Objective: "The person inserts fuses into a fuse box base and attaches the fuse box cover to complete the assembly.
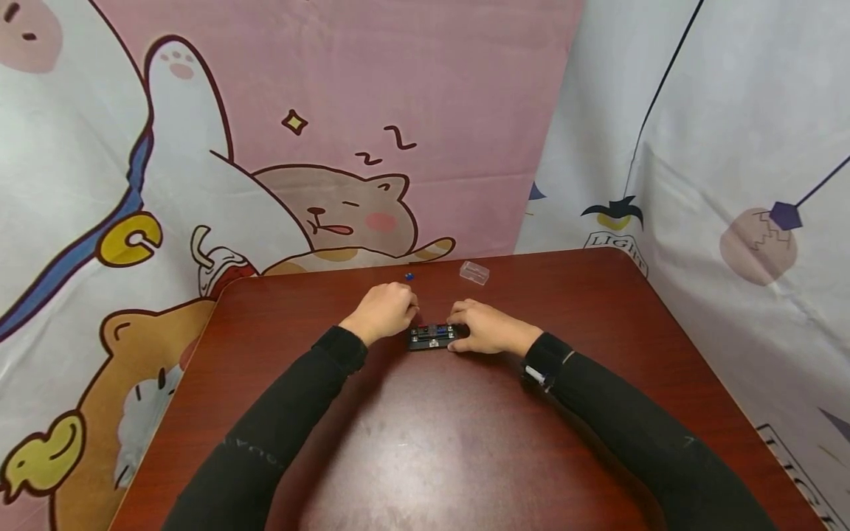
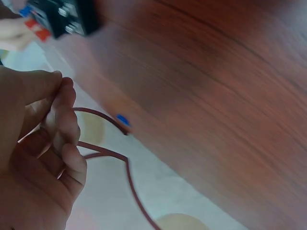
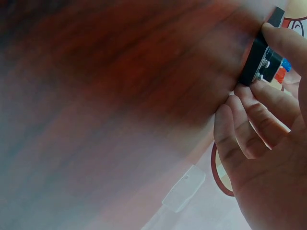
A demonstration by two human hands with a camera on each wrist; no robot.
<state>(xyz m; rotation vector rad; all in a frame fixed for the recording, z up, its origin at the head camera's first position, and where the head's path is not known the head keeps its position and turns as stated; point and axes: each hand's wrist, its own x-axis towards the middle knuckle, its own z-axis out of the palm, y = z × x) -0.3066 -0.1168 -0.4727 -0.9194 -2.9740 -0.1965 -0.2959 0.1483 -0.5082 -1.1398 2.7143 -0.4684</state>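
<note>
the surface (image 1: 425, 442) looks like dark reddish wood with visible grain and a glossy, smooth finish that throws back a pale sheen. the fuse block (image 1: 432, 337) is matt black plastic with small shiny metal screws, and the lid (image 1: 474, 272) is clear, smooth plastic. the backdrop (image 1: 332, 110) is soft printed cloth, and the sleeves (image 1: 265, 435) are matt black fabric.

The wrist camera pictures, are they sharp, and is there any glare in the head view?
Left wrist view: the dark red wooden table is smeared by blur, as is the black fuse block. Right wrist view: the near tabletop is soft, the right hand clearer. Head view: sharp, a pale sheen on the near tabletop.
</note>
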